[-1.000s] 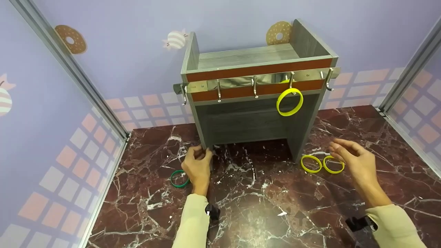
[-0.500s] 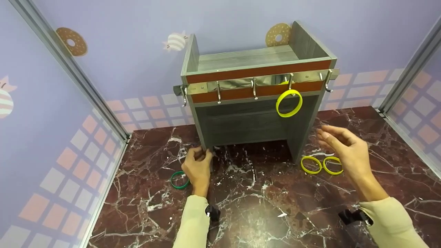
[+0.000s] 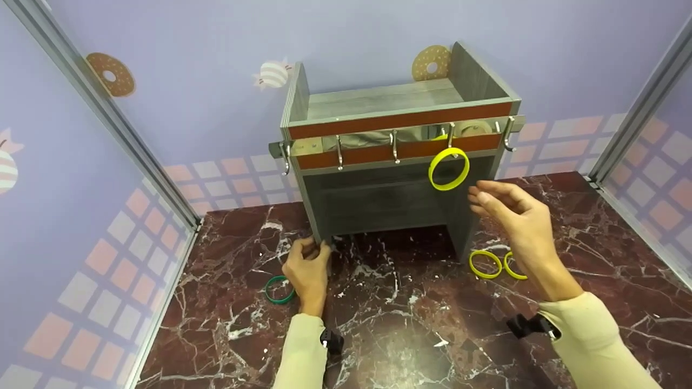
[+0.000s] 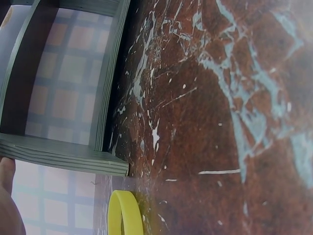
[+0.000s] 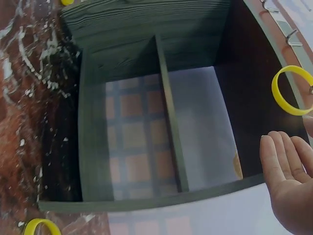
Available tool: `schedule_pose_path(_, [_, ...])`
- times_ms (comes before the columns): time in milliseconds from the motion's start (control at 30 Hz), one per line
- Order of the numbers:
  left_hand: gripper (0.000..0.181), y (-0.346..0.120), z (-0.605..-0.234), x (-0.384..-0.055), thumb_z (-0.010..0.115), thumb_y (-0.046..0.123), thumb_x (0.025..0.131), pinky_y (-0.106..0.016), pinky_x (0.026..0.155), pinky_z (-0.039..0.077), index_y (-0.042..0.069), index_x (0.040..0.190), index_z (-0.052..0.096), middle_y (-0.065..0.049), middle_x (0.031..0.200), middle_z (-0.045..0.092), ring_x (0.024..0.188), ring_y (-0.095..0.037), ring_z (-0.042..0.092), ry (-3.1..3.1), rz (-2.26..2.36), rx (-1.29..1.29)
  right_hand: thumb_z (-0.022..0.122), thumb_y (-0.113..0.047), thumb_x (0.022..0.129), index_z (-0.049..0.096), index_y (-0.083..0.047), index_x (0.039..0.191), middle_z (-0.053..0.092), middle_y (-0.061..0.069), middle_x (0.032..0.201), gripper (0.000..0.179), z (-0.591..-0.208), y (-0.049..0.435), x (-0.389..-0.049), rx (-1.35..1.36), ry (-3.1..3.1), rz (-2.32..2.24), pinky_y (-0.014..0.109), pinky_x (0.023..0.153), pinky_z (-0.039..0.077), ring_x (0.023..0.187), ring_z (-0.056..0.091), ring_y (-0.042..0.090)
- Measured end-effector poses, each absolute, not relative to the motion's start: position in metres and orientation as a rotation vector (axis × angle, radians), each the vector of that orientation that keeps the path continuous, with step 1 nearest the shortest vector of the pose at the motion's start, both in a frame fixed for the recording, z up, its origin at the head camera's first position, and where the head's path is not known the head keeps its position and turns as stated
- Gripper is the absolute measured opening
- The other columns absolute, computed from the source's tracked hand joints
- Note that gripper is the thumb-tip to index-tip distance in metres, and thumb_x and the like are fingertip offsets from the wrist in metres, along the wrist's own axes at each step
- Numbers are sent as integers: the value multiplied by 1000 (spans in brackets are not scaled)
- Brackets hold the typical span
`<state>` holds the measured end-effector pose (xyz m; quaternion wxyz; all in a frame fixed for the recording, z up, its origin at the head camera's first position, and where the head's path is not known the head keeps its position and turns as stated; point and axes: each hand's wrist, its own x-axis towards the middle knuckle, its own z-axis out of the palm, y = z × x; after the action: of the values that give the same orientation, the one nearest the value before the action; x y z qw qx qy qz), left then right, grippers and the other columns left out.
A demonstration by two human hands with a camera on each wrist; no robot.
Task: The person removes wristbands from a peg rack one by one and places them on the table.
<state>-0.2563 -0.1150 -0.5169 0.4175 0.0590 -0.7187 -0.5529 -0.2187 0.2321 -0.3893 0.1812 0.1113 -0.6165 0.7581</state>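
Observation:
A grey wooden rack [image 3: 378, 97] carries a metal hook rail [image 3: 308, 146] along its front. My left hand [image 3: 307, 273] pinches the lower front edge of its left side panel. One yellow wristband [image 3: 446, 188] hangs from a hook on the right part of the rail. Just below and right of it is my right hand [image 3: 519, 227], holding nothing, with thumb and fingertips close together; in the right wrist view its fingers [image 5: 283, 156] look fairly straight. A green wristband [image 3: 278, 301] lies left of my left hand. Two yellow wristbands [image 3: 485, 276] lie by the rack's right leg, one partly hidden.
The marbled tabletop [image 3: 378, 335] extends in front of the rack. Patterned panels [image 3: 81, 259] enclose the left, back and right. In the left wrist view a yellow wristband [image 4: 132, 215] stands out near the rack's panel end. Several metal hooks [image 3: 339, 154] jut forward.
My right hand has moved up and left from above the yellow wristbands toward the hanging one. My left hand keeps its grip on the rack. The head view has tilted up slightly.

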Motion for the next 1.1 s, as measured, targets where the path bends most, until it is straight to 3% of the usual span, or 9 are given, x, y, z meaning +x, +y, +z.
schedule_pose_path(267, [15,-117,-520,-258,83,-8,78,-41,64,66,-2,89,75,-15,83,77,72,-30,77,-1774,-1367,114,70,5,99,66,17,124,75,22,112,28,-381,213,-234,326,-1647,2233,41,93,61,101,76,31])
schedule_pose_path(700, [16,-116,-521,-257,84,-7,78,-40,65,66,-1,89,75,-15,84,77,73,-29,77,-1779,-1376,115,69,5,100,69,14,119,76,23,106,21,-379,202,-237,317,-1590,2280,42,88,64,91,76,28])
schedule_pose_path(1100, [15,-116,-520,-256,84,-6,80,-31,64,65,0,91,75,-15,85,77,73,-26,78,-1815,-1382,144,72,6,98,70,15,113,75,25,103,18,-366,198,-232,338,-1458,2297,42,85,64,88,76,28])
